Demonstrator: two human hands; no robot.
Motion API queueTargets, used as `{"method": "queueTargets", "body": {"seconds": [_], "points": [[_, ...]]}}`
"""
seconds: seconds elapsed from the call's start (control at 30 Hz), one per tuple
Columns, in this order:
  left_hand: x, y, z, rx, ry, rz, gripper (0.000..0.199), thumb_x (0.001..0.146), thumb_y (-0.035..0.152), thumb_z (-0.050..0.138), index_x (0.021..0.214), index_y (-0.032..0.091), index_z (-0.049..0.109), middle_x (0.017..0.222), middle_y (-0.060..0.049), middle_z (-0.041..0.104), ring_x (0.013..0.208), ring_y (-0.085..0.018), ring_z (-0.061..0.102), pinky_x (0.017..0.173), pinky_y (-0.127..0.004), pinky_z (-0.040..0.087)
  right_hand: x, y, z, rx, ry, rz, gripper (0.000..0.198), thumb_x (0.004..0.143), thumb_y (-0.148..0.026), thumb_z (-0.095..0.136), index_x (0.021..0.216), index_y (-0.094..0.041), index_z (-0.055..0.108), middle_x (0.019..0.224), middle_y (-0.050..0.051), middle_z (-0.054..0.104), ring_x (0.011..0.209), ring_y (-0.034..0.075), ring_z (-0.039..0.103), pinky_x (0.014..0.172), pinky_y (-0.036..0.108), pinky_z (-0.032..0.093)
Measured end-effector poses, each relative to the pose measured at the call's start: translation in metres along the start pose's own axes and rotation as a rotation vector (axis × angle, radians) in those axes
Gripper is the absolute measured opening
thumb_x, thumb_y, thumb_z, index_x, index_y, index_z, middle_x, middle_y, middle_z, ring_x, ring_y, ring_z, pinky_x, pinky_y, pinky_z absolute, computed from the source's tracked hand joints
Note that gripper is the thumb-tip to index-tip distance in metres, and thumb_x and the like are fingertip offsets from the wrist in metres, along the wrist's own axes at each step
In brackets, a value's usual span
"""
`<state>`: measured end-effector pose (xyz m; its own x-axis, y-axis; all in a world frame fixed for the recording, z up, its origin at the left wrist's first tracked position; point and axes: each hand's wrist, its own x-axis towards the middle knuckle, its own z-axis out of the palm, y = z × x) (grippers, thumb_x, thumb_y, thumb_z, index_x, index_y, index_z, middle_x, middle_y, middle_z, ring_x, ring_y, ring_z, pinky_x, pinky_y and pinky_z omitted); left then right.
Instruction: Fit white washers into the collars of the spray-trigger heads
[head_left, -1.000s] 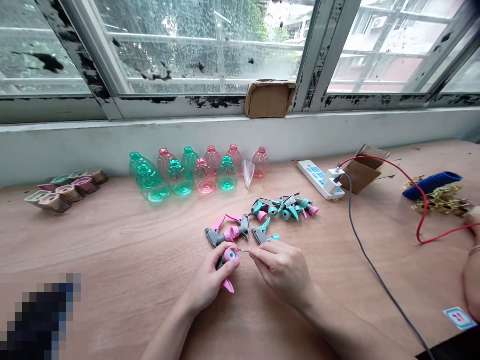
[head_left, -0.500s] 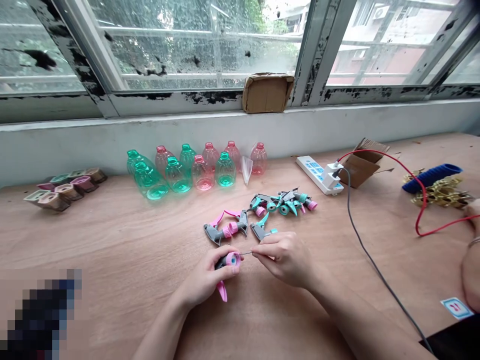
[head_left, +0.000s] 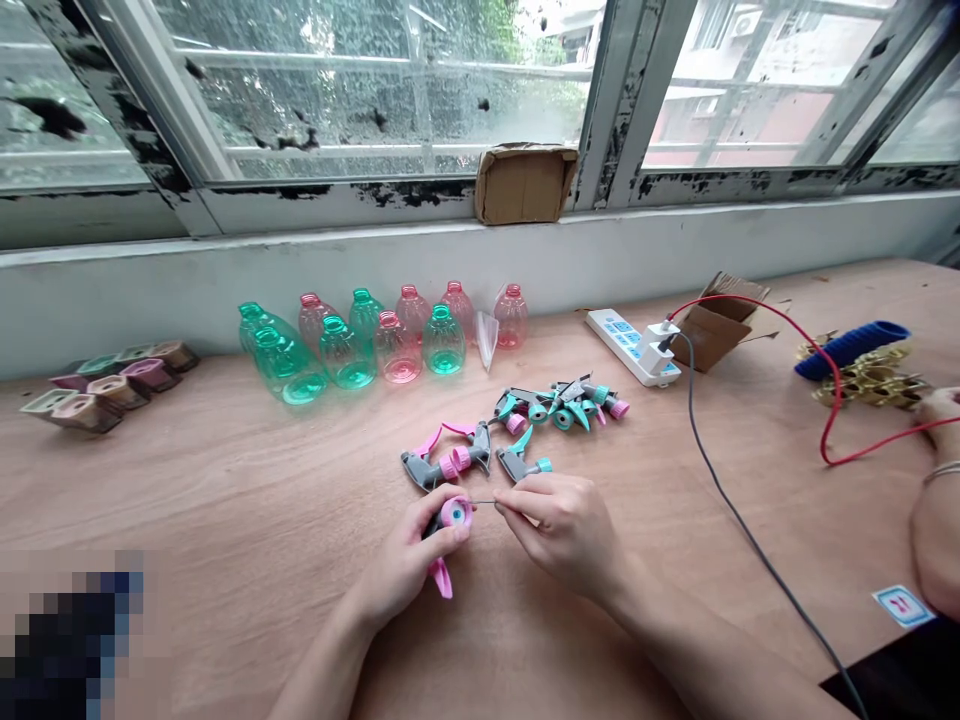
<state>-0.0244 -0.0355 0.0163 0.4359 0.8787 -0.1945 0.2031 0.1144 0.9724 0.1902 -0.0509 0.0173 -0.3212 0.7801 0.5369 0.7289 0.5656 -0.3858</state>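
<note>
My left hand (head_left: 420, 540) is closed around a grey spray trigger head with a pink collar (head_left: 457, 512). The collar's opening faces me, and a pink lever sticks out below my fingers. Pinched in the fingertips of my right hand (head_left: 562, 525) is a thin grey rod (head_left: 482, 502), whose far end meets the collar's edge; whether it goes inside I cannot tell. Just beyond my hands lie two pink-and-grey trigger heads (head_left: 454, 462), nose to nose, and a teal-and-grey trigger head (head_left: 517, 462).
A heap of trigger heads (head_left: 562, 403) lies farther back. Green and pink clear bottles (head_left: 352, 350) stand along the wall. Small containers (head_left: 112, 390) sit at left. A power strip (head_left: 634, 348), grey cable (head_left: 724, 480), carton (head_left: 716, 325) and another person's arm (head_left: 937, 530) are at right.
The whole view has shifted slightly. Both hands keep their grips, with the rod still at the collar; the collar's opening has turned slightly more toward me.
</note>
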Motion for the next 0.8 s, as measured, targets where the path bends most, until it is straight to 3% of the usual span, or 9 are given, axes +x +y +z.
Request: {"method": "queueTargets", "body": {"seconds": [0.07, 0.2, 0.3, 0.53, 0.8], "points": [[0.0, 0.0, 0.004, 0.038, 0.067, 0.039, 0.034, 0.082, 0.043, 0.061, 0.109, 0.022, 0.059, 0.08, 0.001, 0.052, 0.072, -0.015, 0.05, 0.06, -0.023, 0.045, -0.001, -0.008, 0.002, -0.047, 0.019, 0.036, 0.025, 0.095, -0.021, 0.051, 0.08, -0.021, 0.071, 0.069, 0.001, 0.066, 0.063, 0.012, 0.058, 0.061, 0.026, 0.033], [0.0, 0.002, 0.017, 0.196, 0.259, 0.098, 0.028, 0.085, 0.038, 0.058, 0.109, 0.023, 0.058, 0.091, -0.001, 0.059, 0.088, -0.02, 0.055, 0.084, -0.031, 0.047, -0.002, -0.017, 0.008, -0.119, 0.048, 0.06, 0.027, 0.095, -0.021, 0.048, 0.074, -0.02, 0.066, 0.065, 0.0, 0.064, 0.057, 0.011, 0.055, 0.056, 0.027, 0.028], [0.0, 0.003, 0.022, 0.28, 0.308, 0.11, 0.028, 0.089, 0.04, 0.054, 0.11, 0.022, 0.056, 0.096, -0.002, 0.061, 0.093, -0.021, 0.056, 0.093, -0.037, 0.045, 0.0, -0.013, 0.012, -0.103, 0.036, 0.045, 0.028, 0.095, -0.02, 0.047, 0.072, -0.02, 0.064, 0.062, 0.0, 0.063, 0.055, 0.011, 0.054, 0.056, 0.028, 0.026], [0.0, 0.002, 0.013, 0.311, 0.117, 0.157, 0.028, 0.089, 0.039, 0.054, 0.112, 0.023, 0.058, 0.103, -0.003, 0.062, 0.097, -0.021, 0.056, 0.094, -0.034, 0.043, 0.007, 0.013, -0.001, -0.051, -0.09, -0.105, 0.03, 0.094, -0.021, 0.048, 0.069, -0.019, 0.064, 0.06, -0.001, 0.064, 0.054, 0.01, 0.053, 0.054, 0.027, 0.024], [-0.002, 0.01, 0.014, 0.345, -0.001, 0.163, 0.029, 0.086, 0.04, 0.057, 0.107, 0.021, 0.062, 0.098, -0.003, 0.063, 0.094, -0.022, 0.056, 0.089, -0.032, 0.044, 0.007, 0.014, -0.029, -0.12, -0.205, -0.188, 0.023, 0.093, -0.02, 0.05, 0.083, -0.023, 0.07, 0.067, -0.002, 0.069, 0.062, 0.012, 0.057, 0.054, 0.028, 0.022]]}}
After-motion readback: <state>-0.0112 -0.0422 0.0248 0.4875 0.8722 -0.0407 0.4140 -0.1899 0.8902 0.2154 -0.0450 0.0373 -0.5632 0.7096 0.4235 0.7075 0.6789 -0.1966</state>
